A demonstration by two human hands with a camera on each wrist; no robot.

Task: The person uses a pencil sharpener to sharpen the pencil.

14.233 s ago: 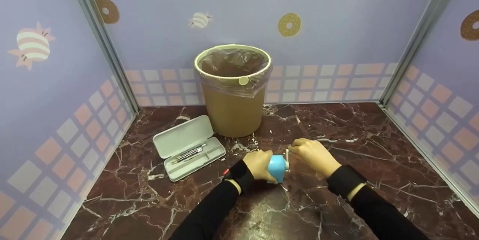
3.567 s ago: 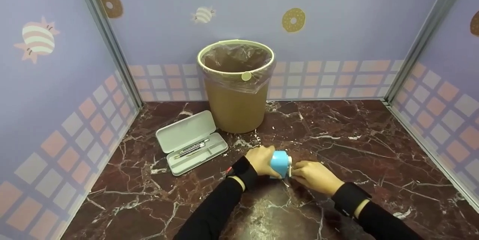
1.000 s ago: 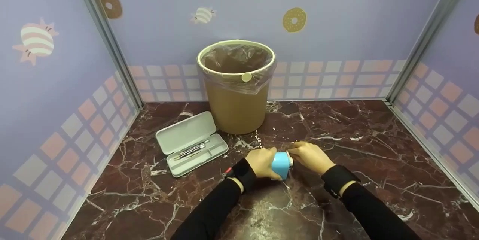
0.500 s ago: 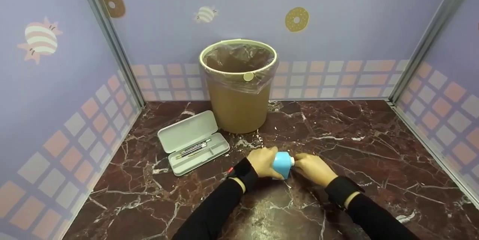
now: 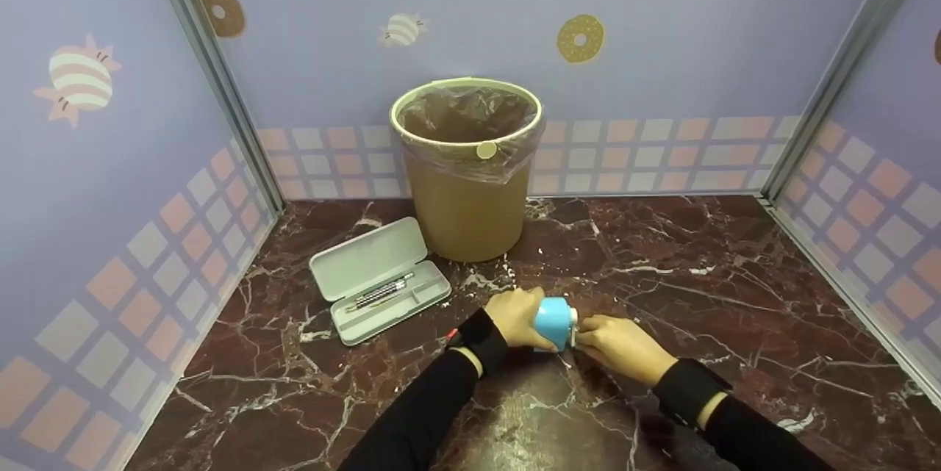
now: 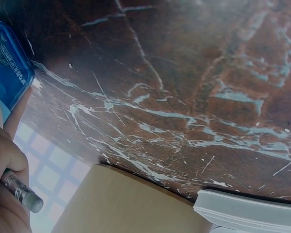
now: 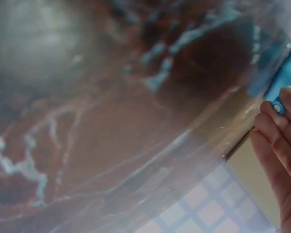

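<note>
In the head view my left hand [image 5: 512,318] grips a blue hand-crank pencil sharpener [image 5: 553,324] on the dark marbled table. The left wrist view shows the sharpener's see-through blue drawer [image 6: 10,60] and a pencil [image 6: 22,191] whose blunt end sticks out from my curled left fingers; its other end is hidden. At the sharpener's right side, my right hand [image 5: 623,346] pinches the crank handle [image 5: 573,336]. Up close in the right wrist view, the blue crank knob [image 7: 277,106] sits between thumb and fingers.
A light grey pencil case [image 5: 371,259] lies open at the left, with several pencils [image 5: 378,295] inside. Behind it stands a brown trash bin [image 5: 470,214] lined with a clear bag. Small pale crumbs dot the table near the bin. Patterned walls enclose three sides.
My right hand circles with the crank: high on the far side one second ago, it is now lower and nearer me. My left hand keeps its grip on the pencil sharpener.
</note>
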